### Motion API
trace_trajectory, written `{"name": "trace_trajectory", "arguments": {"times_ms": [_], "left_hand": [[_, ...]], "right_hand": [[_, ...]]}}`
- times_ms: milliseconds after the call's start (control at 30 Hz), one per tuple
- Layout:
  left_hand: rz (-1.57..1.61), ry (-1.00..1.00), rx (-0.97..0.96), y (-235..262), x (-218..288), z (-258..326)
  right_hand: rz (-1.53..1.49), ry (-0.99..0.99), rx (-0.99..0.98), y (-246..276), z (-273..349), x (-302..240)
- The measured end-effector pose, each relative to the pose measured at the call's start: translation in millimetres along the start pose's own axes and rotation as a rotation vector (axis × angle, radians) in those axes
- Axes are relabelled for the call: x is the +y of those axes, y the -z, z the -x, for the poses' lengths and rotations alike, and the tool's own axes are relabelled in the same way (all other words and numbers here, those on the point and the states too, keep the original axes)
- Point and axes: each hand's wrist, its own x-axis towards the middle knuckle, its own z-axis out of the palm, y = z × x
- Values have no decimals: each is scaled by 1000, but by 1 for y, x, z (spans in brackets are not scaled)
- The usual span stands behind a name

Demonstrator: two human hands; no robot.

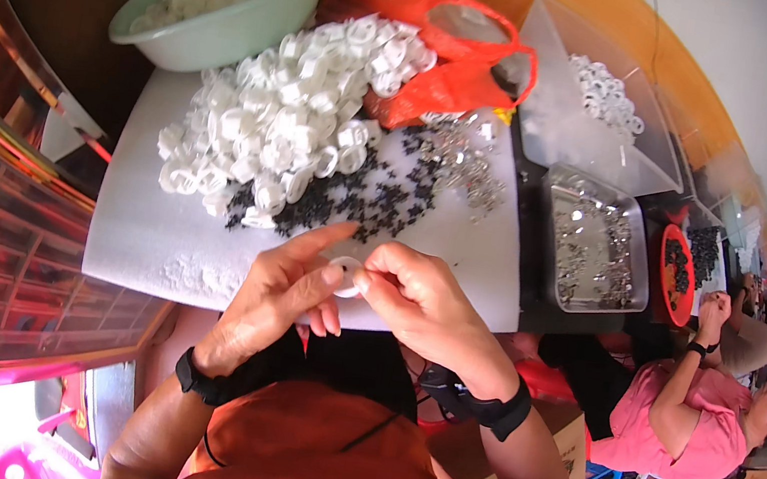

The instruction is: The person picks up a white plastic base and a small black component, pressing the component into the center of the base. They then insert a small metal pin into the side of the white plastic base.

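Note:
Just over the near table edge, my left hand (284, 289) grips a small round white plastic part (348, 272) with the thumb; its index finger is stretched out. A dark spot shows in the part's middle. My right hand (419, 298) is closed in a pinch at the part's right side, and its fingers hide whatever lies between them. Beyond my hands spreads a scatter of small black pieces (378, 200). A big heap of similar white plastic parts (288, 112) lies behind and to the left. Small shiny metal pieces (471, 168) lie to the right of the black ones.
A pale green basin (157, 47) of white parts stands far left. Behind the heap sits a red plastic bag (449, 88). To the right are a clear bin (564, 133) with white rings, a metal tray (640, 272) with metal pieces and a red bowl (679, 311). Co-workers sit at right.

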Motion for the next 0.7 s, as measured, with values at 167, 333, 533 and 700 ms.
{"name": "trace_trajectory", "arguments": {"times_ms": [167, 333, 533, 700], "left_hand": [[32, -55, 15, 5, -5, 1], [-11, -58, 38, 3, -15, 1], [-40, -20, 58, -2, -12, 3], [-61, -60, 63, -1, -18, 1]], "right_hand": [[-360, -64, 340, 84, 14, -23], [-138, -58, 657, 161, 15, -31], [-19, -97, 432, 102, 16, -10], [257, -211, 156, 73, -2, -21]]}}
